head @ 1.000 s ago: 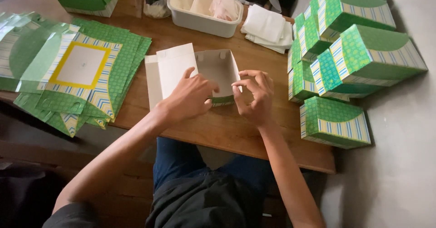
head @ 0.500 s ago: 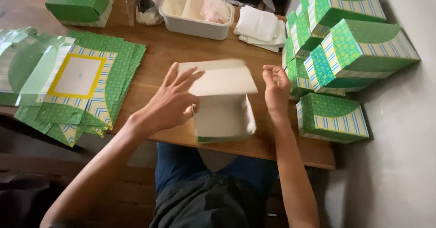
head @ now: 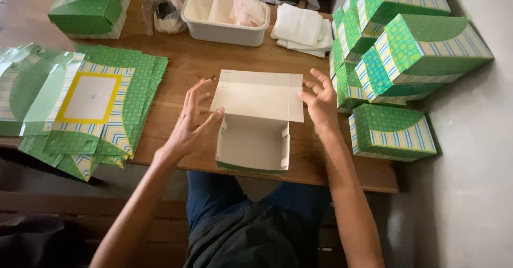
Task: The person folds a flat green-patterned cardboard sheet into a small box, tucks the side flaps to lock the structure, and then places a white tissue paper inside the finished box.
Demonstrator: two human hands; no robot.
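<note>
Both the left hand (head: pixel 195 123) and right hand (head: pixel 320 101) were spread wide, holding nothing, beside the light, bendy white cardboard box (head: pixel 255 140) at the desk's (head: pixel 187 65) near edge, probably easiest held by its 2 sides.

Soft, even daylight fills the scene, brightest at the right, where the pale grey floor (head: pixel 470 156) looks washed and flat. The wooden table (head: pixel 187 59) takes a mild sheen at its far left corner, with no hard glare. Shadows are gentle: a dim band sits under the near table edge, and the near left corner falls into deep darkness. The open white box (head: pixel 256 123) is evenly lit, its inside slightly greyer than its lid. The left hand (head: pixel 195 123) shows light motion blur at the fingers; the right hand (head: pixel 320 99) is sharper. Wide-angle distortion bends the stacked green boxes (head: pixel 406 38) outward at the far right.
</note>
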